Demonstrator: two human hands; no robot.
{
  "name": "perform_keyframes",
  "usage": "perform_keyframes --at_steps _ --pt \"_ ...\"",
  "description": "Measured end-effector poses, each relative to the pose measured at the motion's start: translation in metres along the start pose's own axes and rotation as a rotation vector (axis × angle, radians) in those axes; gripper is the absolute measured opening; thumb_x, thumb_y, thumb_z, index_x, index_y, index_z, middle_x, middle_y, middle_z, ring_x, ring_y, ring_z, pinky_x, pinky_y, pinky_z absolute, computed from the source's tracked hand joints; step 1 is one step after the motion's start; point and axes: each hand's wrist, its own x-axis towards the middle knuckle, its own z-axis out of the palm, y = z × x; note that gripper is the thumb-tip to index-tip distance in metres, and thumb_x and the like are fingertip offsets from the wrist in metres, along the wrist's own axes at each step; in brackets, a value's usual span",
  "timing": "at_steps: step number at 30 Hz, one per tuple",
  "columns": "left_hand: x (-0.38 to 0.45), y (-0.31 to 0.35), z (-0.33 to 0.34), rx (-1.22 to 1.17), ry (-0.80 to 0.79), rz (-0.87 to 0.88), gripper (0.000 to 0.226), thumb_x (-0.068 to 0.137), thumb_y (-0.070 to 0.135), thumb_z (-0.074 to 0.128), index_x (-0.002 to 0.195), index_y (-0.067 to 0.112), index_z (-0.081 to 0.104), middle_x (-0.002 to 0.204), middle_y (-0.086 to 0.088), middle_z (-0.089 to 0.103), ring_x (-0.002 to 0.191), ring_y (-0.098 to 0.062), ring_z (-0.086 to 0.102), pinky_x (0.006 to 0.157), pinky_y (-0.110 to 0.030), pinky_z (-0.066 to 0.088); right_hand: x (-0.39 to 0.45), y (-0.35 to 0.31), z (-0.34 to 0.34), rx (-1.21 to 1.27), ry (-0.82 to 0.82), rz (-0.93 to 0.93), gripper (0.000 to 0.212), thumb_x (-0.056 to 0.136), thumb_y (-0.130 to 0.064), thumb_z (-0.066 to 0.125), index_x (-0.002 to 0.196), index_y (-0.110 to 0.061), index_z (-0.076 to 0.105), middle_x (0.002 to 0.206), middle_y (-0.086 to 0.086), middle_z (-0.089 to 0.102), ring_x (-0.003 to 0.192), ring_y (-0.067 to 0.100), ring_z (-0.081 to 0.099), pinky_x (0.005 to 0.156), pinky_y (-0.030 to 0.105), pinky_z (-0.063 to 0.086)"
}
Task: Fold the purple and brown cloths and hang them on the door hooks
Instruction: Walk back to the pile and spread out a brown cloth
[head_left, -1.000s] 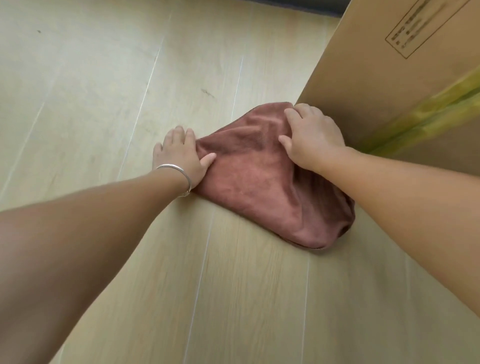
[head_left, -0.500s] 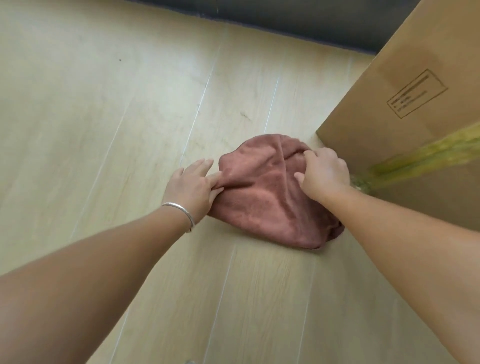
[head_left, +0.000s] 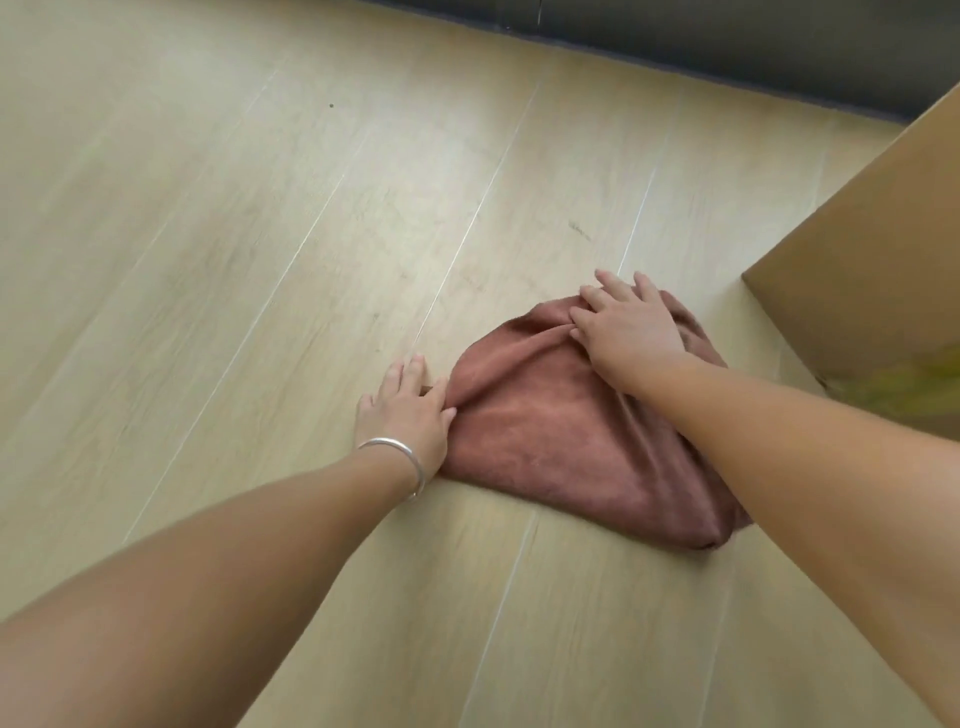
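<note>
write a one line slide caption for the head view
Both hands work a brown cloth on the wood floor beside a cardboard box: left hand at its edge, right hand pressing on top.

Both forearms are bare, and 1 thin silver bangle (head_left: 410, 457) circles the left wrist.
</note>
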Motion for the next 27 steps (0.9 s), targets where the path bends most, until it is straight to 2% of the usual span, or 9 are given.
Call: perform_keyframes --at_steps 2,4,8,12,17,23,27 --pt "-0.014 0.005 -0.012 0.027 -0.01 0.021 0.044 0.103 0.043 0.025 0.144 0.034 0.036 0.162 0.006 0.001 0.148 -0.017 -0.001 0.113 -0.048 0.022 -0.024 -0.003 -0.02 0.006 -0.033 -0.002 0.036 0.104 -0.032 0.031 0.124 -0.025 0.06 0.149 0.0 0.04 0.147 0.022 0.011 0.118 0.051 0.008" --pt "-0.038 0.004 -0.027 0.023 -0.051 0.019 0.043 0.103 0.042 0.024 0.142 0.033 0.041 0.161 0.008 0.004 0.148 -0.014 0.0 0.112 -0.049 0.024 -0.052 -0.007 -0.042 0.037 -0.141 0.01 0.035 0.103 -0.031 0.034 0.123 -0.025 0.062 0.145 0.0 0.045 0.147 0.021 0.014 0.118 0.048 0.01" --pt "-0.099 -0.019 -0.06 0.067 -0.006 0.092 0.046 0.103 0.042 0.021 0.142 0.028 0.04 0.162 0.004 0.005 0.147 -0.014 0.008 0.11 -0.05 0.026 -0.105 -0.024 -0.079 0.099 -0.202 0.082 0.044 0.096 -0.047 0.043 0.13 -0.019 0.049 0.145 0.008 0.04 0.144 0.026 0.019 0.114 0.045 0.02" --pt "-0.171 -0.061 -0.102 0.056 0.03 0.148 0.043 0.103 0.039 0.025 0.14 0.027 0.041 0.161 0.001 0.011 0.146 -0.016 0.015 0.108 -0.05 0.028 -0.133 -0.077 -0.137 0.127 -0.13 -0.046 0.045 0.092 -0.047 0.051 0.127 -0.021 0.042 0.141 0.006 0.043 0.138 0.027 0.027 0.109 0.042 0.027" --pt "-0.25 -0.144 -0.169 0.052 -0.002 -0.027 0.045 0.103 0.039 0.023 0.144 0.027 0.037 0.162 0.002 0.009 0.146 -0.014 0.015 0.107 -0.047 0.029 -0.123 -0.165 -0.248 0.164 -0.128 -0.204 0.052 0.093 -0.046 0.051 0.138 -0.022 0.039 0.147 0.005 0.038 0.144 0.025 0.02 0.113 0.04 0.021" --pt "-0.338 -0.263 -0.243 0.1 -0.017 -0.268 0.046 0.103 0.039 0.022 0.147 0.03 0.028 0.162 0.003 0.007 0.147 -0.013 0.011 0.11 -0.048 0.025 -0.106 -0.249 -0.369 0.08 -0.103 -0.4 0.051 0.096 -0.048 0.047 0.138 -0.02 0.041 0.145 0.005 0.041 0.143 0.024 0.02 0.112 0.038 0.023" --pt "-0.398 -0.301 -0.26 0.11 -0.023 -0.35 0.046 0.103 0.035 0.024 0.147 0.025 0.026 0.162 -0.001 0.005 0.147 -0.017 0.007 0.111 -0.051 0.019 -0.105 -0.299 -0.425 0.044 -0.094 -0.512 0.048 0.097 -0.048 0.044 0.135 -0.02 0.043 0.143 0.005 0.043 0.142 0.024 0.023 0.112 0.037 0.023"
